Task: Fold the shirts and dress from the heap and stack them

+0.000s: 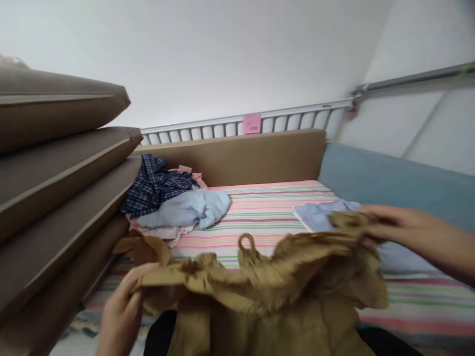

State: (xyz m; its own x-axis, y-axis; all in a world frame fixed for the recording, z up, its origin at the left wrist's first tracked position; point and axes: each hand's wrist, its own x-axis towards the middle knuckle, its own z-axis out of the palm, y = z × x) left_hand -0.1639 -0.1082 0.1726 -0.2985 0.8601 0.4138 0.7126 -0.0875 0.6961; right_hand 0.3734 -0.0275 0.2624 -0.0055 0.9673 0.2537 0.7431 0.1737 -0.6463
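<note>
Mustard-brown cloth, gathered along its upper edge, makes up the garment [260,291] that is held up in the near foreground, above the striped sheet [260,202]. Its left end is pinched between the thumb and fingers of the left hand [122,309]; its right end is gripped in the bent fingers of the right hand [393,225]. The gathered edge is stretched from side to side, slightly higher at the right, with a small loop [248,243] standing up near its middle and the body hanging toward the wearer.

Pale blue clothing [315,215] is laid flat behind the right hand and is partly hidden. At the left, a navy plaid cloth [152,185], a light blue cloth [193,205] and pinkish cloths are heaped beside stacked brown cushions [55,148]. The bed is bordered by a brown padded panel [241,158], a blue-grey panel [393,178] and a white rail [218,131], on which a pink note [252,123] is fixed. A metal pipe [419,77] is mounted along the right wall.
</note>
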